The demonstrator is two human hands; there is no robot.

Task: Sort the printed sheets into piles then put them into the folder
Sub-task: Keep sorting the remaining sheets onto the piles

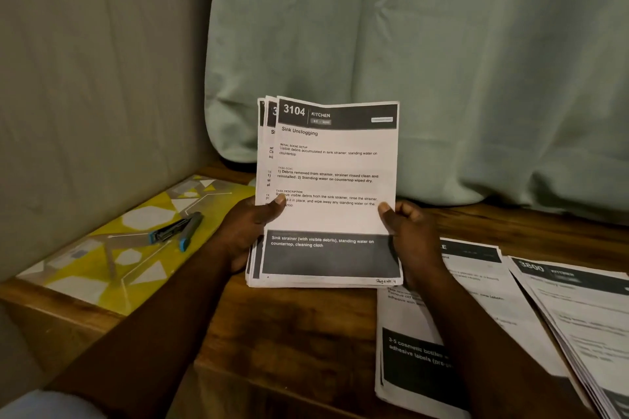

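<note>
Now, held stack (335,187) stands upright above bench (289,333); top sheet reads 3104, Kitchen, Sink Unclogging. Left hand (245,231) grips left edge, thumb on front; right hand (408,235) pinches right edge. Near pile (425,316) and kitchen pile (578,309) lie flat at right. Yellow patterned folder (112,248), likely the one wanted, lies at left, stapler (177,231) on it. Advice: read header, peel top sheet only, hold fanned sheets firm, lay on kitchen pile, edges squared.
</note>
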